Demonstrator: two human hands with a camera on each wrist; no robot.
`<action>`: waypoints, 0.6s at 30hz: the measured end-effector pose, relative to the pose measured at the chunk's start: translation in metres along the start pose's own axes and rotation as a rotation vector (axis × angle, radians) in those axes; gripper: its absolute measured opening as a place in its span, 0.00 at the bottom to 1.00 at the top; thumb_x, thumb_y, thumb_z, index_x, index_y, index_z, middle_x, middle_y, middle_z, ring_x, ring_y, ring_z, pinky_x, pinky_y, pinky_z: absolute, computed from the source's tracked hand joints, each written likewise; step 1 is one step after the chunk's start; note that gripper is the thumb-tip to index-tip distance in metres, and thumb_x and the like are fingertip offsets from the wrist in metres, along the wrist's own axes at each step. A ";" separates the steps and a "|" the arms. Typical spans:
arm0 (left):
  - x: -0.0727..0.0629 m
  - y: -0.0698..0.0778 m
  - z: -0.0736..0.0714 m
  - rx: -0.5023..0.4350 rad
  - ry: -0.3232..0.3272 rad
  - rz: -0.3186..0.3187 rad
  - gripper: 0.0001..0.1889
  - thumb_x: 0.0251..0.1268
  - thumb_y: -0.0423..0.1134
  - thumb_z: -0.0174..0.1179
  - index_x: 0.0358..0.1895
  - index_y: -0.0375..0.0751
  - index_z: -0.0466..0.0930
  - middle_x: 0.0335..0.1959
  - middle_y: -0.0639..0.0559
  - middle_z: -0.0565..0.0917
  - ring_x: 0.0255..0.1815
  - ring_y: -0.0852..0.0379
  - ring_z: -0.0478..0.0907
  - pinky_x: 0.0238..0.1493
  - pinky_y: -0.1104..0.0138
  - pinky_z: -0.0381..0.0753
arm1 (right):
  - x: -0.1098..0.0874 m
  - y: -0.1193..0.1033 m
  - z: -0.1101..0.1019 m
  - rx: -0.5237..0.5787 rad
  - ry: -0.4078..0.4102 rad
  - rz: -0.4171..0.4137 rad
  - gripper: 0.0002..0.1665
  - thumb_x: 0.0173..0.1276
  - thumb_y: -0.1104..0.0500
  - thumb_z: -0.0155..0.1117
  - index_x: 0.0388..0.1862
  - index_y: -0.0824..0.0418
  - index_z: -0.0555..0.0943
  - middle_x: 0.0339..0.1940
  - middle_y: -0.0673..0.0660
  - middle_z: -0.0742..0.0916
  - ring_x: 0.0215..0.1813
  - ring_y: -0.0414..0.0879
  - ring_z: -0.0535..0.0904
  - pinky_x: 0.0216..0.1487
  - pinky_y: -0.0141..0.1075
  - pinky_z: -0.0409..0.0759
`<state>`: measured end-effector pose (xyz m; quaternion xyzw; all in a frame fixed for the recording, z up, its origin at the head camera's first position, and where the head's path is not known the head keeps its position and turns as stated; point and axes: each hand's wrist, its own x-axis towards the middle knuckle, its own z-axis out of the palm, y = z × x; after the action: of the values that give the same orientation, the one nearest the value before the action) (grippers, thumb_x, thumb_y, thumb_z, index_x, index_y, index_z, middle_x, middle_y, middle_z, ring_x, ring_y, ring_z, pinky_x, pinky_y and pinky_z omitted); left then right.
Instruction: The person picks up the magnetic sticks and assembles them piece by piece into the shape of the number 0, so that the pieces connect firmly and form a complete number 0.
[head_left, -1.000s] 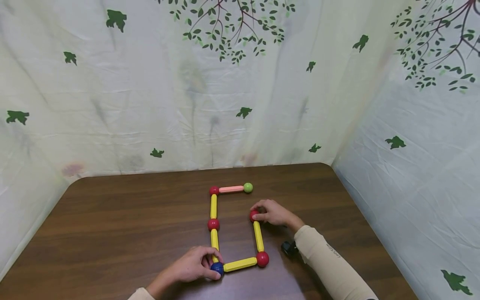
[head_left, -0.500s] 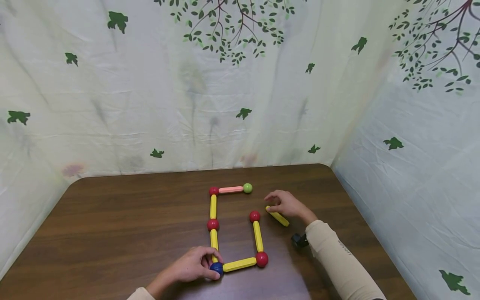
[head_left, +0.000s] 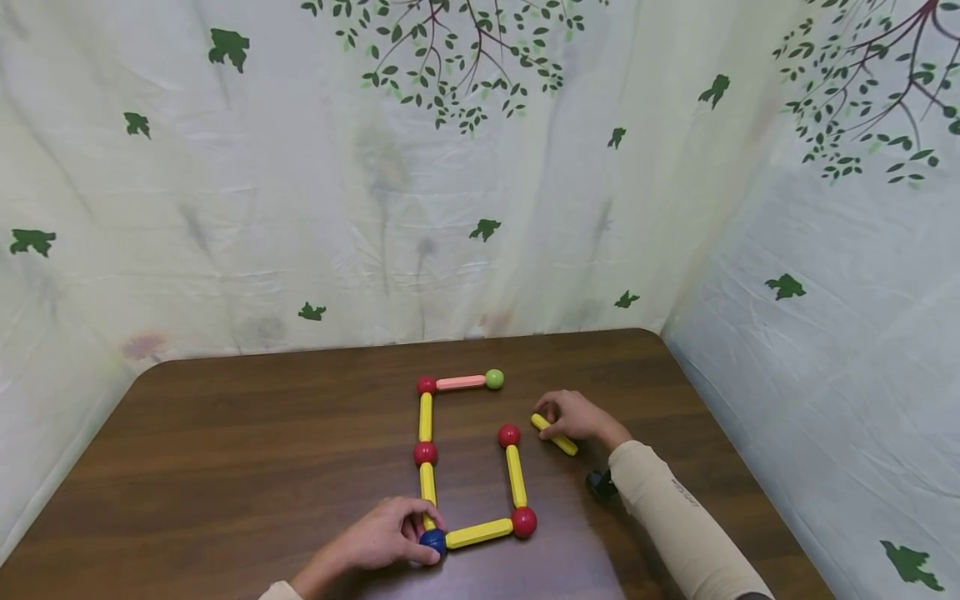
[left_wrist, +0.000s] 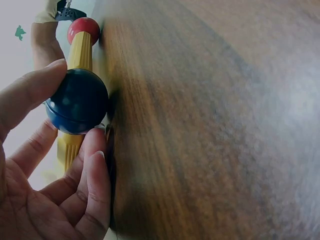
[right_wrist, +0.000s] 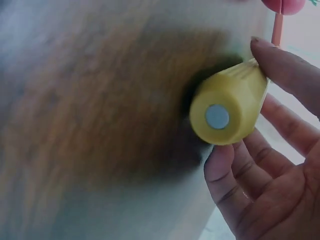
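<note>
My left hand [head_left: 386, 532] pinches a blue ball [head_left: 432, 543] at the near left corner of a figure made of rods and balls. In the left wrist view, thumb and fingers sit on both sides of that blue ball [left_wrist: 77, 101]. To the right, my right hand [head_left: 576, 417] holds a loose yellow rod [head_left: 562, 443] between thumb and fingers, close over the table. Its round end with a grey metal disc faces the right wrist camera on the yellow rod [right_wrist: 235, 100]. A red ball [head_left: 509, 435] tops the figure's right side, just left of this hand.
Yellow rods join the blue ball to a red ball [head_left: 524, 522] on the right and a red ball [head_left: 425, 453] up the left side. At the far end a pink rod [head_left: 461, 382] leads to a green ball [head_left: 494, 379]. The wooden table [head_left: 225, 467] meets a curtain behind.
My right hand has let go of the upper right red ball, moved right and taken hold of the loose yellow rod. The left hand stays at the blue ball.
</note>
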<state>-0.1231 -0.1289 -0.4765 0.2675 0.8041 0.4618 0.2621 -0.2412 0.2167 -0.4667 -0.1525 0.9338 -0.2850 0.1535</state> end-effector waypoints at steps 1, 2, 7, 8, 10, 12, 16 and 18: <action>0.000 0.000 0.000 0.001 0.001 0.001 0.12 0.52 0.38 0.73 0.39 0.46 0.82 0.26 0.55 0.76 0.23 0.65 0.71 0.26 0.73 0.71 | 0.001 -0.001 0.000 -0.005 -0.003 0.008 0.22 0.56 0.61 0.75 0.50 0.63 0.81 0.27 0.51 0.78 0.28 0.43 0.73 0.30 0.33 0.73; 0.000 0.001 0.000 0.002 0.000 0.001 0.12 0.52 0.38 0.73 0.39 0.46 0.82 0.26 0.55 0.76 0.23 0.65 0.71 0.26 0.73 0.71 | 0.002 -0.002 -0.001 -0.009 -0.007 0.017 0.22 0.56 0.61 0.75 0.50 0.63 0.81 0.25 0.51 0.78 0.27 0.43 0.73 0.29 0.33 0.73; 0.000 0.004 -0.002 -0.006 -0.004 -0.020 0.12 0.52 0.38 0.72 0.40 0.46 0.82 0.27 0.53 0.76 0.24 0.62 0.71 0.26 0.72 0.70 | 0.012 -0.003 -0.007 -0.002 -0.011 0.042 0.20 0.57 0.62 0.74 0.48 0.64 0.81 0.25 0.51 0.80 0.26 0.42 0.74 0.28 0.32 0.74; 0.000 0.004 -0.002 -0.010 -0.006 -0.026 0.12 0.53 0.38 0.72 0.40 0.46 0.82 0.27 0.53 0.76 0.25 0.62 0.71 0.26 0.72 0.70 | 0.015 -0.003 -0.008 0.010 -0.009 0.044 0.19 0.57 0.62 0.73 0.48 0.64 0.81 0.26 0.52 0.80 0.26 0.42 0.74 0.28 0.32 0.74; 0.000 0.004 -0.001 -0.012 -0.009 -0.034 0.12 0.53 0.38 0.72 0.40 0.46 0.82 0.28 0.53 0.76 0.25 0.61 0.71 0.27 0.72 0.70 | 0.019 -0.003 -0.009 0.055 -0.006 0.060 0.18 0.58 0.63 0.72 0.48 0.64 0.81 0.28 0.53 0.82 0.26 0.42 0.76 0.28 0.33 0.75; 0.000 0.004 0.000 -0.021 -0.011 -0.042 0.12 0.53 0.38 0.72 0.40 0.46 0.82 0.28 0.53 0.76 0.25 0.61 0.71 0.27 0.72 0.70 | 0.024 -0.002 -0.009 0.123 -0.003 0.088 0.17 0.59 0.63 0.71 0.48 0.64 0.81 0.30 0.54 0.82 0.27 0.43 0.76 0.30 0.34 0.77; -0.001 0.003 0.001 -0.019 -0.006 -0.045 0.12 0.53 0.38 0.72 0.40 0.46 0.82 0.28 0.53 0.76 0.25 0.62 0.71 0.26 0.72 0.71 | 0.032 -0.003 -0.007 0.255 0.010 0.098 0.17 0.61 0.62 0.69 0.49 0.66 0.81 0.33 0.56 0.82 0.29 0.45 0.78 0.32 0.35 0.80; -0.001 0.003 0.002 -0.016 -0.003 -0.046 0.12 0.52 0.38 0.72 0.40 0.46 0.81 0.28 0.53 0.76 0.25 0.62 0.71 0.26 0.72 0.70 | 0.036 -0.005 -0.006 0.301 0.020 0.097 0.17 0.62 0.61 0.69 0.49 0.66 0.81 0.34 0.55 0.82 0.30 0.45 0.78 0.33 0.35 0.81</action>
<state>-0.1208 -0.1274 -0.4746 0.2477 0.8058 0.4616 0.2760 -0.2752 0.2022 -0.4667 -0.0797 0.8882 -0.4157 0.1787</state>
